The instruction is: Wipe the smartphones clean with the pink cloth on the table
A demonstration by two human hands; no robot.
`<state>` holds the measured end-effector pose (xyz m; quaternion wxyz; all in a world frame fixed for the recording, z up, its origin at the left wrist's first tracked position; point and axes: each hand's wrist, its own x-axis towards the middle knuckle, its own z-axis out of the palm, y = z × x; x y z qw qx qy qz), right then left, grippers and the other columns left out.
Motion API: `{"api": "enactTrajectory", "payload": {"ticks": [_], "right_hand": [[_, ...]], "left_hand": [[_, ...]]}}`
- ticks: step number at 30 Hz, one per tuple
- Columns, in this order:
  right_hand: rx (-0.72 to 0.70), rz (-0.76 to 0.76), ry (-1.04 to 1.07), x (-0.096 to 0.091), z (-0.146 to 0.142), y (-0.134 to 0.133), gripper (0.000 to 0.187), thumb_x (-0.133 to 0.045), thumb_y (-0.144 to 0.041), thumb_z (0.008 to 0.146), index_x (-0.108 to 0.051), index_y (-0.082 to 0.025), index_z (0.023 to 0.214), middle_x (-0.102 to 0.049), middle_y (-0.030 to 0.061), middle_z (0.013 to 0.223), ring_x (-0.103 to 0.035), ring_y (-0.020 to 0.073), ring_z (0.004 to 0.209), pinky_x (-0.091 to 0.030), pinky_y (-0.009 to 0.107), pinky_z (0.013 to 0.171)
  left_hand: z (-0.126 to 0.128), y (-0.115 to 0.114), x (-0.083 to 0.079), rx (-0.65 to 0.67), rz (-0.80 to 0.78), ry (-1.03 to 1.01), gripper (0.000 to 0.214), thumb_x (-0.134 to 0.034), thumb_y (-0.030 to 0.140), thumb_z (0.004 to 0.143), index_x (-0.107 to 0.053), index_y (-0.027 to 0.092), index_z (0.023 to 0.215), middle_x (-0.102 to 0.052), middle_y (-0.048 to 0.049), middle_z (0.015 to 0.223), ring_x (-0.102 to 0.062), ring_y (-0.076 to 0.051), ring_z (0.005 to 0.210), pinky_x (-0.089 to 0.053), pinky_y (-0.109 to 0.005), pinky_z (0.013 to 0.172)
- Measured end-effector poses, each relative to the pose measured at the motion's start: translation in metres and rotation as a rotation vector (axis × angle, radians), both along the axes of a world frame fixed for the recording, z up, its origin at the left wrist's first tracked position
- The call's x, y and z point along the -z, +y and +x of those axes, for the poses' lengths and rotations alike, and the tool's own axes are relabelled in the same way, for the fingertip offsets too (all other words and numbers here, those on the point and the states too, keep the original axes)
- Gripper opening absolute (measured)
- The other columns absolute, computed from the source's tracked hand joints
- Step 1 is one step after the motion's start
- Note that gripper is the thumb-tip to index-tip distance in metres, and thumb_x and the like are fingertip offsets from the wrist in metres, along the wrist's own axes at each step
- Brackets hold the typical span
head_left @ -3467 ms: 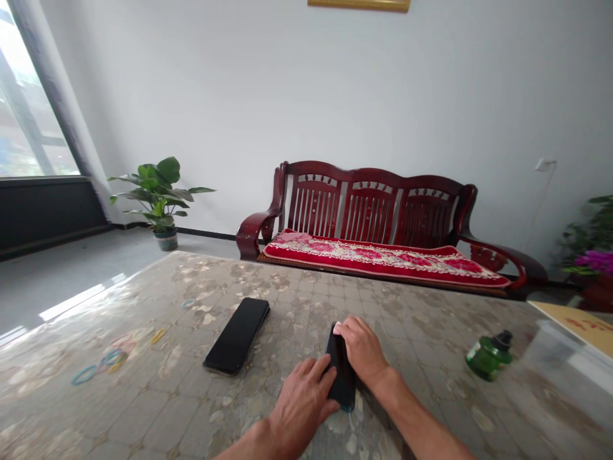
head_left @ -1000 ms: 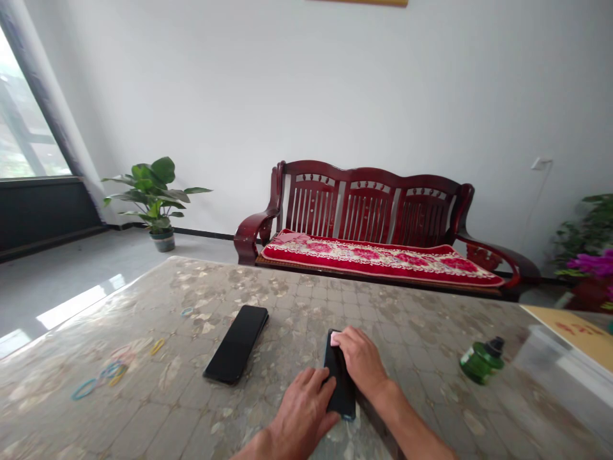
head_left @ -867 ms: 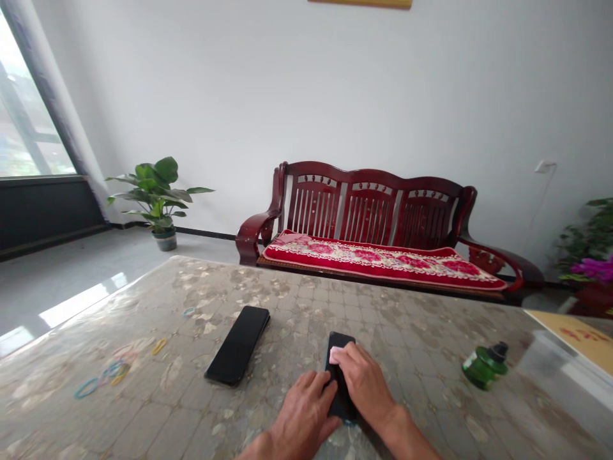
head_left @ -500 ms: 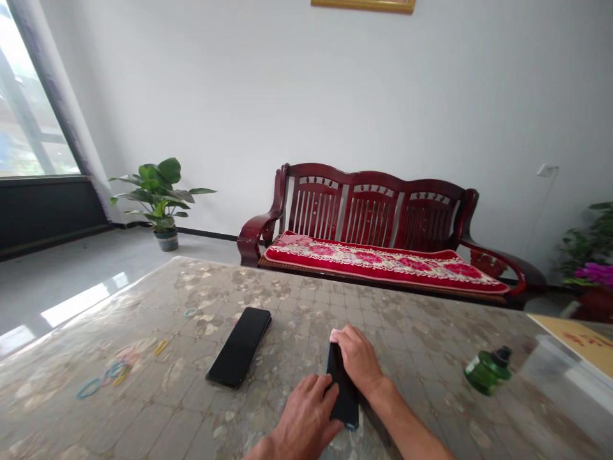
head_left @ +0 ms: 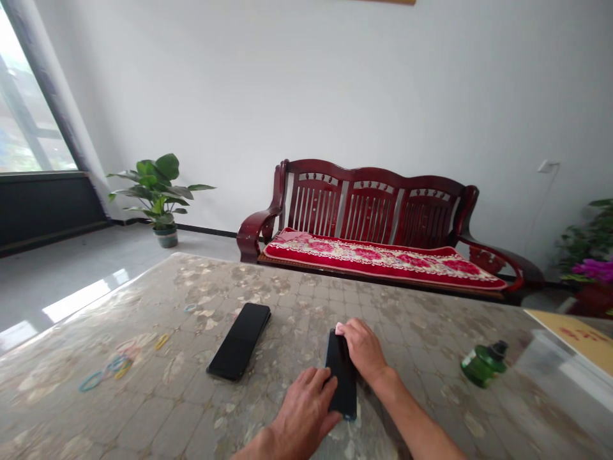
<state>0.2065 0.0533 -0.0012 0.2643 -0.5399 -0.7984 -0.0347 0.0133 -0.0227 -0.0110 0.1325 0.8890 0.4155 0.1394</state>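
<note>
A dark smartphone (head_left: pixel 343 377) lies face up on the patterned tablecloth in front of me. My left hand (head_left: pixel 309 402) grips its left side and near end, the thumb by the bottom corner. Pinched in the fingertips of my right hand (head_left: pixel 366 350) is a small pale pink wipe (head_left: pixel 340 329), mostly hidden by the fingers. It touches the phone's far end. To the left, apart from both hands, rests a second black smartphone (head_left: pixel 240 342), its screen up.
Several coloured rubber bands (head_left: pixel 115 365) lie at the table's left. On the right stand a green bottle (head_left: pixel 484 364) with a black cap, a clear plastic box (head_left: pixel 558 364) and a tan board (head_left: pixel 575 335). Beyond the table are a wooden bench (head_left: pixel 373 211) and a potted plant (head_left: pixel 165 191).
My right hand and the wipe have shifted slightly right across the phone's far end, baring more of the screen. The left hand keeps its grip. The view has tilted down a little.
</note>
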Motion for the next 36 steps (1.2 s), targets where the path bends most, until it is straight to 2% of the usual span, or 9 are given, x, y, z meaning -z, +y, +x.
{"api": "enactTrajectory", "payload": {"ticks": [2, 9, 11, 16, 18, 20, 25, 28, 36], "right_hand": [[0.002, -0.014, 0.002, 0.000, 0.001, -0.005, 0.023, -0.050, -0.009, 0.093, -0.068, -0.023, 0.090, -0.063, 0.0029, 0.086, -0.061, 0.0178, 0.087, -0.047, 0.027, 0.080], [-0.103, -0.043, 0.082, 0.009, 0.005, -0.057, 0.024, -0.045, -0.013, 0.097, -0.065, -0.025, 0.097, -0.063, 0.0029, 0.091, -0.062, 0.0169, 0.088, -0.050, 0.028, 0.082], [-0.101, -0.037, 0.082, 0.008, 0.006, -0.052, 0.025, -0.044, -0.014, 0.097, -0.066, -0.025, 0.096, -0.063, 0.0030, 0.091, -0.062, 0.0166, 0.088, -0.050, 0.028, 0.082], [0.023, -0.029, 0.032, 0.001, 0.007, -0.009, 0.027, -0.046, -0.011, 0.095, -0.070, -0.024, 0.092, -0.065, 0.0031, 0.088, -0.063, 0.0165, 0.087, -0.049, 0.026, 0.080], [0.054, -0.040, 0.020, 0.000, 0.006, -0.002, 0.028, -0.046, -0.012, 0.095, -0.070, -0.024, 0.090, -0.065, 0.0032, 0.087, -0.063, 0.0165, 0.086, -0.048, 0.025, 0.078], [0.041, -0.047, 0.022, 0.001, 0.005, -0.008, 0.028, -0.046, -0.012, 0.095, -0.070, -0.025, 0.090, -0.064, 0.0028, 0.085, -0.063, 0.0161, 0.085, -0.048, 0.024, 0.077], [-0.088, -0.072, 0.050, 0.005, 0.001, -0.047, 0.026, -0.045, -0.012, 0.096, -0.068, -0.026, 0.095, -0.063, 0.0018, 0.088, -0.062, 0.0153, 0.086, -0.049, 0.025, 0.078], [-0.125, -0.056, 0.055, 0.004, -0.003, -0.050, 0.023, -0.047, -0.014, 0.096, -0.067, -0.025, 0.094, -0.062, 0.0020, 0.088, -0.061, 0.0160, 0.085, -0.049, 0.026, 0.079], [-0.026, -0.058, -0.033, -0.004, -0.022, 0.008, 0.025, -0.050, -0.009, 0.093, -0.070, -0.025, 0.090, -0.064, 0.0024, 0.088, -0.061, 0.0164, 0.089, -0.047, 0.025, 0.080]], "left_hand": [[0.000, 0.000, 0.001, -0.005, -0.004, -0.003, 0.043, -0.062, 0.040, 0.091, -0.057, 0.024, 0.130, -0.058, -0.0073, 0.135, -0.053, -0.028, 0.121, -0.041, -0.042, 0.107], [0.002, 0.000, 0.000, 0.002, 0.007, -0.010, 0.038, -0.064, 0.037, 0.090, -0.059, 0.022, 0.125, -0.061, -0.0065, 0.130, -0.054, -0.027, 0.118, -0.042, -0.041, 0.106], [0.002, 0.000, 0.000, 0.002, 0.006, -0.002, 0.037, -0.062, 0.038, 0.091, -0.059, 0.022, 0.125, -0.061, -0.0066, 0.129, -0.054, -0.027, 0.118, -0.042, -0.041, 0.106], [0.003, 0.001, -0.001, -0.004, 0.018, 0.017, 0.040, -0.061, 0.038, 0.092, -0.058, 0.020, 0.127, -0.059, -0.0084, 0.132, -0.053, -0.028, 0.120, -0.042, -0.042, 0.106], [0.003, 0.001, -0.001, -0.006, 0.022, 0.013, 0.039, -0.061, 0.037, 0.092, -0.058, 0.020, 0.126, -0.059, -0.0085, 0.131, -0.053, -0.028, 0.120, -0.042, -0.041, 0.106], [0.003, 0.000, -0.001, -0.007, 0.017, 0.005, 0.037, -0.061, 0.036, 0.091, -0.059, 0.020, 0.125, -0.060, -0.0082, 0.131, -0.053, -0.027, 0.118, -0.043, -0.040, 0.105], [0.003, 0.001, 0.001, -0.013, 0.015, -0.023, 0.034, -0.061, 0.036, 0.091, -0.060, 0.022, 0.122, -0.060, -0.0067, 0.126, -0.054, -0.026, 0.113, -0.043, -0.038, 0.103], [0.004, 0.002, 0.002, -0.023, 0.024, -0.015, 0.034, -0.061, 0.036, 0.091, -0.060, 0.021, 0.121, -0.061, -0.0064, 0.123, -0.054, -0.026, 0.110, -0.044, -0.038, 0.101], [0.003, 0.007, -0.003, -0.040, 0.030, 0.040, 0.034, -0.060, 0.032, 0.092, -0.059, 0.020, 0.124, -0.060, -0.0076, 0.126, -0.055, -0.027, 0.112, -0.044, -0.039, 0.101]]}}
